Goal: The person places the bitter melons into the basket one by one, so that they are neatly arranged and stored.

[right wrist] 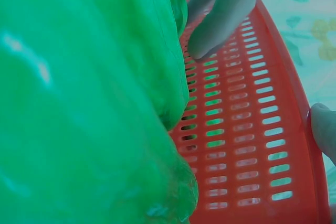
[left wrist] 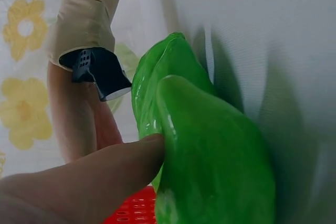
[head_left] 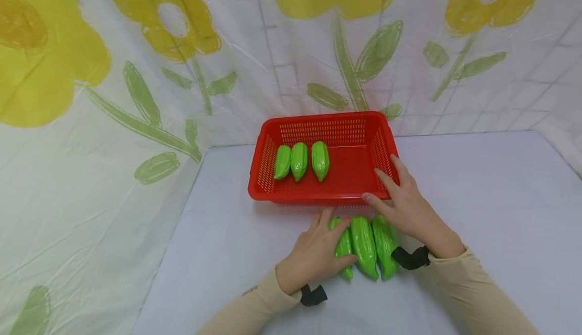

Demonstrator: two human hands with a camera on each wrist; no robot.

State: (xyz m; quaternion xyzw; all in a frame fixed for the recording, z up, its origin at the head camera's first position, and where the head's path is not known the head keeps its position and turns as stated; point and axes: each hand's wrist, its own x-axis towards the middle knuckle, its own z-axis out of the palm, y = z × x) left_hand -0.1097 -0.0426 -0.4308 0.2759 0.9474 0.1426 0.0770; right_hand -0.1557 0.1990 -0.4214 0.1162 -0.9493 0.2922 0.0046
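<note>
Small dark lettering (head_left: 250, 290) on the left beige sleeve (head_left: 261, 302), too small to read, no legible text

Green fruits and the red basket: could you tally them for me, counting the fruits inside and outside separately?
Green fruits in the red basket: 3
Green fruits on the table, outside the basket: 3
Red basket: 1
Total: 7 things, 6 of them green and 1 red

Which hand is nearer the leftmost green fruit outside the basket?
Left: the left hand partly covers that fruit; the right hand is farther right, at the basket's rim.
</note>
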